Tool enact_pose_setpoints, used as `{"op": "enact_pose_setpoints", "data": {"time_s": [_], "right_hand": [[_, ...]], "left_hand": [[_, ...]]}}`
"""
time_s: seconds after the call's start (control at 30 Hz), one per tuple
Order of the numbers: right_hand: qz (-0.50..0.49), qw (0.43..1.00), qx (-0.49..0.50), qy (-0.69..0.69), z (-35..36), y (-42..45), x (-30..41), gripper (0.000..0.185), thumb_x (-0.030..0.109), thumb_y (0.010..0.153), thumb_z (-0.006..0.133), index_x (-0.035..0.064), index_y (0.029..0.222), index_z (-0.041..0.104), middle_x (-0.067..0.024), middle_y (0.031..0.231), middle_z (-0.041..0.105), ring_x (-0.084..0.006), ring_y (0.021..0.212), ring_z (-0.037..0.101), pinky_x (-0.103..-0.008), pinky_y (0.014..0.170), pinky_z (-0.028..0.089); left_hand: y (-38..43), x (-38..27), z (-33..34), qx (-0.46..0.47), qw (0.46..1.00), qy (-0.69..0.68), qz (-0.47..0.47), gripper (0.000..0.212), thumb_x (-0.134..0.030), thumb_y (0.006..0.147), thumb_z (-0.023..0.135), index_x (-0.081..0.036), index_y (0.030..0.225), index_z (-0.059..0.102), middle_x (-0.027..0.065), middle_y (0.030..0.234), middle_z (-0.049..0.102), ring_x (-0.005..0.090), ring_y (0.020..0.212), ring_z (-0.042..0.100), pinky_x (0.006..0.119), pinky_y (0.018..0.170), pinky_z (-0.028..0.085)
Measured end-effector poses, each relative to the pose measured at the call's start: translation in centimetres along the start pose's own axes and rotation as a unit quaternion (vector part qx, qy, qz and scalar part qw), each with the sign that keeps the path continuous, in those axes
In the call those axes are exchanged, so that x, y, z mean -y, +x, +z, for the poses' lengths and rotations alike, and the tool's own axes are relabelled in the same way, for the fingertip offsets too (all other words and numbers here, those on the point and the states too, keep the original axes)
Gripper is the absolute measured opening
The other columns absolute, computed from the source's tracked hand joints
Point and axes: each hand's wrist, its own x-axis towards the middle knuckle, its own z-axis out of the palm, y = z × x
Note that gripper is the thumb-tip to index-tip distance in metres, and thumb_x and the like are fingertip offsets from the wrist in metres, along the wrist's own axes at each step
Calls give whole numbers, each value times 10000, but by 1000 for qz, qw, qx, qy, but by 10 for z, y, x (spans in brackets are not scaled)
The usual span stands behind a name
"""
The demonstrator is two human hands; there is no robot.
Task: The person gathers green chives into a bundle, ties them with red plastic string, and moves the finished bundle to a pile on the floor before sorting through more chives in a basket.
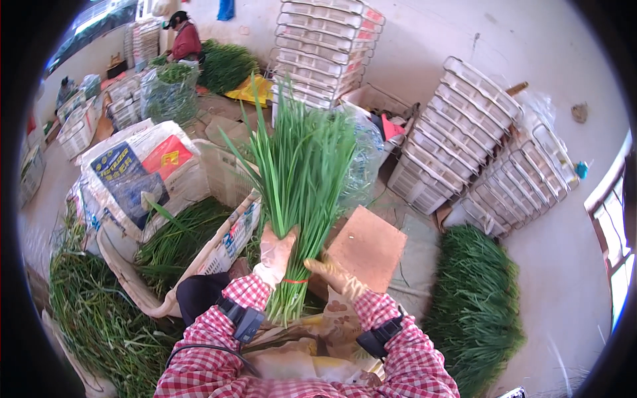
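A bundle of long green leafy stalks, apparently garlic chives [306, 184], stands before me with its leaves pointing away. A red band [296, 281] circles the pale stems near their cut ends. My left hand [276, 251], in a pale glove, grips the bundle from its left side, just above the band. On the other side my right hand [338, 276], in a yellowish glove, reaches against the stems with its thumb side over them. Its other fingers are hidden, so its grip is unclear. A reddish-brown square board [371, 248] lies beyond the right hand.
At left, a white plastic crate [221, 253] holds loose greens, beside a printed fertilizer sack [144, 174]. Loose stalks [104, 318] heap nearer me. Bundled greens [473, 308] lie at right. Crate stacks [323, 49] [453, 134] line the wall. A person [186, 40] works at the back.
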Motion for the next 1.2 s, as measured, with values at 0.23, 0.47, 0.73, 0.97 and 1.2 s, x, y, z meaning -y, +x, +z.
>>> {"op": "enact_pose_setpoints", "data": {"time_s": [0.23, 0.47, 0.73, 0.97, 1.2], "right_hand": [[-83, 962, -148, 213, 32, 19, -6, 589, 37, 735, 709, 56, 1229, 390, -58, 1041, 574, -146, 894, 571, -284, 791, 481], [55, 995, -27, -79, -18, -57, 76, 668, 374, 799, 659, 22, 1297, 386, -82, 1059, 602, -196, 918, 585, -317, 827, 456], [-274, 552, -244, -749, -23, -117, 105, 769, 149, 666, 667, 101, 1339, 297, -180, 1217, 476, -294, 1112, 482, -366, 905, 411], [-206, 746, -398, -492, -49, -120, 96, 225, 225, 784, 591, 70, 947, 605, -155, 765, 628, -328, 756, 613, -410, 690, 484], [-462, 583, -31, -668, 41, -70, 118, 323, 223, 783, 597, 1, 1014, 551, -124, 859, 619, -280, 739, 611, -365, 691, 499]], "left_hand": [[3, 4, -12, -17, 997, -62, -31, 297, -40, 768, 651, 23, 1039, 548, 93, 955, 630, 159, 838, 592, 274, 770, 465], [14, -18, 18, -8, 999, 34, 10, 302, -136, 812, 596, 24, 1066, 566, 106, 981, 627, 212, 922, 566, 312, 835, 429], [19, -69, 37, 243, 951, -115, -154, 461, -318, 921, 304, 10, 1190, 484, 158, 1145, 556, 250, 1005, 571, 357, 907, 442], [1, -95, 60, -59, 924, 375, -38, 406, -295, 829, 593, 25, 1077, 554, 188, 1065, 600, 300, 959, 571, 354, 850, 428], [12, -24, -27, -33, 977, 184, 107, 398, -45, 768, 645, 22, 1131, 496, 112, 1040, 612, 211, 915, 590, 307, 839, 445]]}}
